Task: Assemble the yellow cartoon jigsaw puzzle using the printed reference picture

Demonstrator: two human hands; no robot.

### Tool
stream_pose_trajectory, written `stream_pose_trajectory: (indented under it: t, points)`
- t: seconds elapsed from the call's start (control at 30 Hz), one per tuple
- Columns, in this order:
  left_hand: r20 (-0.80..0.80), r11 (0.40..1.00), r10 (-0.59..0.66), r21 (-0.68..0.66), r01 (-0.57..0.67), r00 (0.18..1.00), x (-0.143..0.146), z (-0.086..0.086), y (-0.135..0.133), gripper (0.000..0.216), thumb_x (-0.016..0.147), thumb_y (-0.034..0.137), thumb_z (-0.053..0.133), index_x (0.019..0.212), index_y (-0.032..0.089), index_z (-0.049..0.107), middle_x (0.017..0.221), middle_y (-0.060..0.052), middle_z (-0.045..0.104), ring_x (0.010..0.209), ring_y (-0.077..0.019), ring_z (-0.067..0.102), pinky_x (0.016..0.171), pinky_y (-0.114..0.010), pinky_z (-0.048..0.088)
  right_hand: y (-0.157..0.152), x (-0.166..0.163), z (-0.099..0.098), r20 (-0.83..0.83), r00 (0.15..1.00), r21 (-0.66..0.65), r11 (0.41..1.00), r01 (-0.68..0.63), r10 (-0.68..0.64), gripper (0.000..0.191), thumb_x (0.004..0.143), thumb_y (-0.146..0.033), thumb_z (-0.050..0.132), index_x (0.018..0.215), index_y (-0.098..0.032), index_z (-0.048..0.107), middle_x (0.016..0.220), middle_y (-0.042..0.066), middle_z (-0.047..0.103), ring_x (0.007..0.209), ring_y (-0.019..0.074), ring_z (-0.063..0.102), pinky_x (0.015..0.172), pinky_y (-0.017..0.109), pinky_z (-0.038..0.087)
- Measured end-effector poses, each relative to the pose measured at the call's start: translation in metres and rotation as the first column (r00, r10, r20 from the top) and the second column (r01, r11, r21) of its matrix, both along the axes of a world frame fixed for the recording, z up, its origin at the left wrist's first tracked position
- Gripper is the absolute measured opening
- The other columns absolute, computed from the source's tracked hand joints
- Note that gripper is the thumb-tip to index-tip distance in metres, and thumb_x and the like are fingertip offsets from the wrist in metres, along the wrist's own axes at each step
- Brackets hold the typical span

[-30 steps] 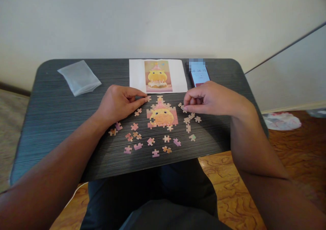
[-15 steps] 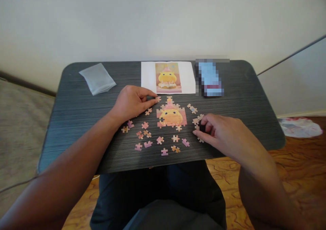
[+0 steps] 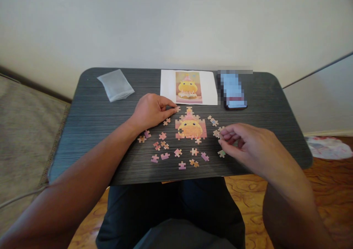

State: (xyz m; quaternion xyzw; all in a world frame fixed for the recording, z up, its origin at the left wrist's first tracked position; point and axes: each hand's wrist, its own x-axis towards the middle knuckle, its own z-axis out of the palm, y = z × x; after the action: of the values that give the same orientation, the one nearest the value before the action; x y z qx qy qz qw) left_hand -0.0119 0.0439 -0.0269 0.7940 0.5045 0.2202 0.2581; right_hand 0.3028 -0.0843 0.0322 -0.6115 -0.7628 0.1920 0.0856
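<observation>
- No writing reads anywhere. The phone (image 3: 233, 91) at the far right of the table (image 3: 91, 109) has its screen blurred out, and the printed sheet (image 3: 188, 87) beside it shows only a yellow figure in a pink hat.
- The part-built puzzle (image 3: 191, 127) lies mid-table, just near of that sheet, showing the same yellow figure.
- The left hand (image 3: 153, 111) rests on the table with thumb and forefinger drawn together on a small piece (image 3: 177, 109) at the puzzle's far-left corner.
- The right hand (image 3: 248, 146) is right of the puzzle, fingers curled, tips bunched beside a tan piece (image 3: 217, 133). Whether it grips that piece cannot be told.
- A green-tinted piece (image 3: 221, 153) lies just near of those fingertips.
- Loose pieces (image 3: 178, 152) are scattered left of, near and right of the puzzle.
- A clear bag (image 3: 116, 84) lies at the far left.
- A second ago the right hand was farther off, by the phone. It has since come nearer, while the left hand has stayed on its piece.
</observation>
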Motion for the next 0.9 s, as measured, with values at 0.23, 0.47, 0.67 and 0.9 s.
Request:
stream_pose_trajectory:
  t: [0.23,0.47,0.67,0.9]
  points:
    - [-0.011,1.0,-0.006,0.014,0.006,1.0,0.001,0.002,-0.002,0.025,0.093,0.041,0.076,0.104,0.025,0.093,0.056,0.001,0.062,0.052,-0.0118,0.044,0.056,-0.032,0.028,0.098,-0.052,0.006,-0.16,0.914,0.117,0.927,-0.357,0.372,0.01,0.096,-0.026,0.073,0.103,-0.019,0.078,0.098,0.005,0.082,0.078,0.0169,0.072,0.074,0.033,0.052]
    - [-0.007,1.0,0.003,0.023,-0.003,1.0,0.003,0.002,-0.002,0.022,0.093,0.039,0.076,0.099,0.027,0.093,0.053,0.002,0.06,0.052,-0.012,0.042,0.057,-0.032,0.026,0.14,-0.078,-0.006,0.145,0.864,0.071,0.865,-0.496,0.483,0.013,0.093,-0.02,0.071,0.102,-0.019,0.082,0.102,0.008,0.084,0.094,0.0253,0.075,0.082,0.038,0.048]
    - [0.013,0.999,0.002,0.039,-0.003,1.0,0.004,0.003,-0.002,0.02,0.092,0.034,0.076,0.096,0.025,0.093,0.059,0.001,0.067,0.054,-0.0121,0.046,0.058,-0.031,0.029,0.141,-0.078,-0.012,0.151,0.868,0.067,0.871,-0.486,0.472,0.019,0.097,-0.026,0.069,0.107,-0.021,0.085,0.102,0.006,0.085,0.093,0.0243,0.076,0.083,0.038,0.048]
    - [-0.007,0.998,-0.014,0.055,0.015,1.0,0.003,0.005,-0.001,0.019,0.09,0.031,0.074,0.091,0.024,0.092,0.061,0.0,0.069,0.055,-0.0129,0.048,0.057,-0.032,0.031,0.137,-0.078,-0.008,0.155,0.862,0.072,0.865,-0.497,0.482,0.021,0.1,-0.029,0.069,0.109,-0.022,0.086,0.105,0.007,0.085,0.095,0.0264,0.077,0.084,0.041,0.05]
